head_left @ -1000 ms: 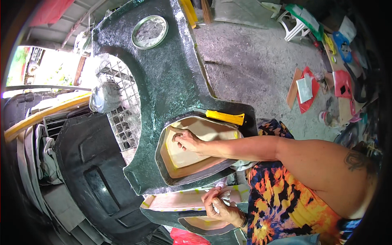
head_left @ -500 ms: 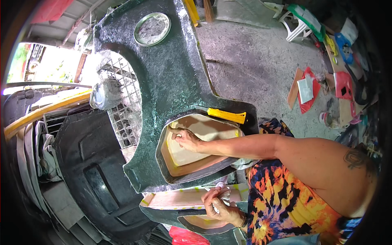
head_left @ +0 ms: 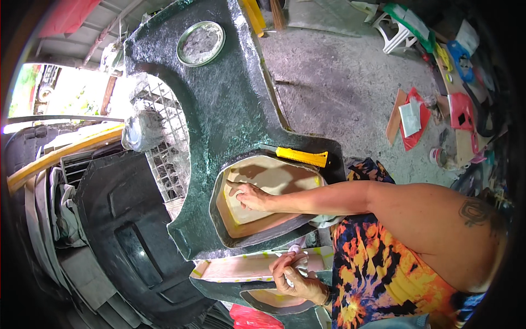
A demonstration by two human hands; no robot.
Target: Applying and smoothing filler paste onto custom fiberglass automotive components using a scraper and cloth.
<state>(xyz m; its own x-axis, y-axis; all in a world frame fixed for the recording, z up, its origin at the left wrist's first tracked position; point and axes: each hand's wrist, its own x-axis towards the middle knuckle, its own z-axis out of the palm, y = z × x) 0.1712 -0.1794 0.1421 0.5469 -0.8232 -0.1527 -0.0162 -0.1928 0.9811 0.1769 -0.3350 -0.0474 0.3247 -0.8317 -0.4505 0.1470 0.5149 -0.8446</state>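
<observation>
A dark fibreglass-like panel (head_left: 219,109) lies before me, with a pale-lined angular recess (head_left: 257,219) in it. My right hand (head_left: 251,197) reaches into the recess, index finger stretched toward its far corner and the other fingers loosely curled; I see nothing held. A yellow utility knife (head_left: 302,156) lies along the recess rim, above my right forearm. Lower down, my left hand (head_left: 298,282) curls round a white crumpled thing (head_left: 301,266), partly hidden by the fingers. It is over a second, similar panel (head_left: 219,289) with a smaller recess and pale, yellow-taped edges.
A round metal-rimmed dish (head_left: 201,44) rests at the panel's far end. A wire grid (head_left: 164,148) shows through the curved cutout. Large dark moulded sheets (head_left: 131,230) lean at the left. On the concrete floor (head_left: 329,82) at the right are a red plastic piece (head_left: 419,126) and a white stool (head_left: 394,35).
My right hand has shifted slightly right and down, and its fingertip is a little away from the recess corner. The left hand keeps its hold.
</observation>
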